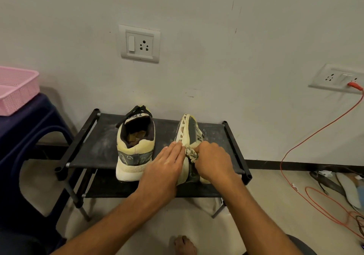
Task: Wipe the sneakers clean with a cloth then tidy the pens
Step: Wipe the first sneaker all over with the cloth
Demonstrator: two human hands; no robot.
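Observation:
Two cream and grey sneakers stand on the top shelf of a black shoe rack (94, 152). The left sneaker (135, 146) is upright with its heel toward me. The right sneaker (189, 132) is tipped on its side, its sole facing left. My left hand (165, 166) lies flat with straight fingers against that sole. My right hand (213, 160) grips a small bunched cloth (190, 154) and presses it on the sneaker's side. No pens are in view.
A pink basket (15, 89) sits on a dark blue stool (29, 128) at the left. A wall socket (139, 44) is above the rack. An orange cable (307, 138) runs from a second socket (338, 78) down to the floor at the right, beside sandals (342, 187). My foot (184, 245) shows below.

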